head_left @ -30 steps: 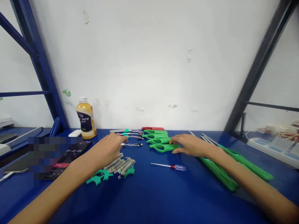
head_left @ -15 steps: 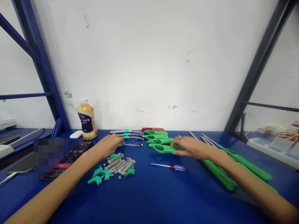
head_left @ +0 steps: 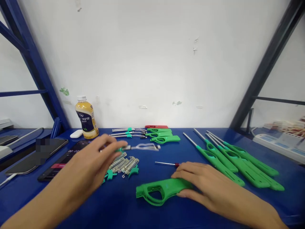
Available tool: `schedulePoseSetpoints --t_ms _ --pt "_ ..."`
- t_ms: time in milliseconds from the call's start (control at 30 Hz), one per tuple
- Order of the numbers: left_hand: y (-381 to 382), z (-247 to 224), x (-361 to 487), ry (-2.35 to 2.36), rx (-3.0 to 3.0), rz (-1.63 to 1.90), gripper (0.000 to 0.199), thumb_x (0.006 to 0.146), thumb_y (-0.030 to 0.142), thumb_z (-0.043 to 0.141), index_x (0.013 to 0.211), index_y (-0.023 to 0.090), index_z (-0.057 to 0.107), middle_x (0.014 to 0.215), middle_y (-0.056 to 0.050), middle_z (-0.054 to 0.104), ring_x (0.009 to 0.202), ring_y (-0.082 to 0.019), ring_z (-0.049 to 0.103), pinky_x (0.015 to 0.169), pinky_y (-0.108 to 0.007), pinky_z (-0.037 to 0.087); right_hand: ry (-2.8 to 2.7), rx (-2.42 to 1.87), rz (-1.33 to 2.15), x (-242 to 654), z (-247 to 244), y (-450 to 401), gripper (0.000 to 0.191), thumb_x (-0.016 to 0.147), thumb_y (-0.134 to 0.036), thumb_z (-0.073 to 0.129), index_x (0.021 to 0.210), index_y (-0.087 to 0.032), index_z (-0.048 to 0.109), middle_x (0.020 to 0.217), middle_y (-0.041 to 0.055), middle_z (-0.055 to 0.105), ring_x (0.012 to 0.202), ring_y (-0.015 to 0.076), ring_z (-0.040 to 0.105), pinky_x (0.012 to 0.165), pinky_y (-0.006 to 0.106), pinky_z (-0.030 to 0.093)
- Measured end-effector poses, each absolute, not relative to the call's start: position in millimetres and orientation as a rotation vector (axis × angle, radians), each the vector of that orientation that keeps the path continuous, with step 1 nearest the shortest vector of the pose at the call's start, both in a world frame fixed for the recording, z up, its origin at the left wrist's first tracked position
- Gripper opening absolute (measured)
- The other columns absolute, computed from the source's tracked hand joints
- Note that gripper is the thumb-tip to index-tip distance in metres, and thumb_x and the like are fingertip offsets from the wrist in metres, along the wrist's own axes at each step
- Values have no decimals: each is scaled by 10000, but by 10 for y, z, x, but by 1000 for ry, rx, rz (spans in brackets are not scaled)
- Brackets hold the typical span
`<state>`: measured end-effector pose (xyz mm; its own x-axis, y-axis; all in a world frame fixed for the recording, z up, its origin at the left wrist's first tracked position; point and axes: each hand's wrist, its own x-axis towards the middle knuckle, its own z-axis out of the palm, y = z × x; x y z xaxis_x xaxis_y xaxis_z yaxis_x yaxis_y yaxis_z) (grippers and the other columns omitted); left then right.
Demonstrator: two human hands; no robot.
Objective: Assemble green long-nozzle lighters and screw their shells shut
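My right hand (head_left: 200, 184) is closed around the rear part of a green lighter handle shell (head_left: 164, 187), low over the front of the blue table. Pinched in my left hand (head_left: 102, 152) is a metal tube assembly with blurred white wires (head_left: 145, 146) trailing to the right; its tube end is hidden by my fingers. Below that hand lies a pile of clear-ended cartridges (head_left: 130, 165) with teal triggers (head_left: 133, 170). A screwdriver (head_left: 165, 163) rests behind my right hand, which hides its grip.
Green shells (head_left: 165, 139) and a red one (head_left: 156, 126) lie at the back beside wired tubes (head_left: 121, 135). Several long-nosed green lighters (head_left: 250, 171) lie on the right. On the left are a bottle (head_left: 87, 119), phones (head_left: 64, 165) and a white case (head_left: 76, 134).
My right hand has brought the front green shell from the back row toward me. My left hand has lifted the wired tube and moved nearer. The view has shifted slightly.
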<state>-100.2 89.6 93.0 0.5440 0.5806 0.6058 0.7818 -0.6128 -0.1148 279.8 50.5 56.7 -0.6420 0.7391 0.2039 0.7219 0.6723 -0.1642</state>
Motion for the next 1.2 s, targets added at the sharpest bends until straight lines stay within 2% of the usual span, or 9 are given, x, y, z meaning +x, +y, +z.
schedulePoseSetpoints --t_ms 133,233,367,467,600,767,867,1033,1200 --pt "472 481 -966 -1070 -2453 -1046 318 1203 401 428 1467 354 599 1212 -17 699 946 -110 779 821 -130 585 -2381 -1427 -166 3148 517 675 427 1120 -598 520 1345 -324 758 1318 52 804 1193 294 792 1001 432 649" --pt "342 216 -955 -1171 -2479 -1051 313 1194 422 463 1456 348 617 1270 -32 701 1060 -133 786 911 -135 593 -2279 -1526 -260 3384 412 869 525 1109 -601 502 1252 -206 816 1231 148 831 1060 379 828 911 559 678" --pt "314 98 -927 -1213 -2497 -1055 287 1186 375 482 1429 335 630 1274 -41 707 1091 -150 781 963 -162 597 -2191 -1539 -312 3420 305 887 589 1084 -648 510 1284 -185 813 1252 194 823 1169 452 785 997 665 631" --pt "328 104 -879 -1177 -2507 -1074 295 1177 364 506 1448 333 619 1258 -38 711 1090 -146 783 954 -147 593 -2155 -1481 -307 3219 315 660 481 1121 -598 488 1353 -285 771 1302 123 809 1201 352 779 1064 559 628" --pt "340 117 -821 -1180 -2544 -1135 343 1186 326 477 1508 354 594 1218 -36 690 1039 -122 791 887 -118 594 -2183 -1240 -111 2835 293 365 298 1123 -483 569 1293 -357 778 1264 56 827 1153 263 807 982 393 682" --pt "339 51 -811 -1178 -2599 -1182 361 1180 316 482 1505 386 621 1202 -36 679 1018 -123 791 859 -122 598 -2235 -1170 -47 2537 157 359 454 1060 -497 692 1493 -360 680 1411 59 791 1264 311 782 1094 493 652" --pt "330 -17 -796 -1192 -2604 -1228 371 1174 294 487 1498 401 633 1227 -41 681 1055 -139 792 883 -139 603 -2206 -1176 19 2470 141 403 568 1046 -510 718 1581 -361 601 1474 53 761 1312 303 761 1127 489 631" --pt "325 -68 -766 -1197 -2625 -1252 403 1159 262 501 1507 421 627 1222 -36 703 1064 -149 793 885 -157 616 -2128 -1036 128 2411 176 402 277 1097 -473 652 1263 -328 819 1088 32 881 969 240 852 908 343 693" --pt "328 -27 -766 -1235 -2604 -1203 334 1157 314 523 1442 386 681 1226 -36 737 1047 -158 802 869 -164 630 -2123 -998 134 2393 169 420 312 1136 -447 581 1136 -294 853 997 44 874 885 225 841 879 345 677"
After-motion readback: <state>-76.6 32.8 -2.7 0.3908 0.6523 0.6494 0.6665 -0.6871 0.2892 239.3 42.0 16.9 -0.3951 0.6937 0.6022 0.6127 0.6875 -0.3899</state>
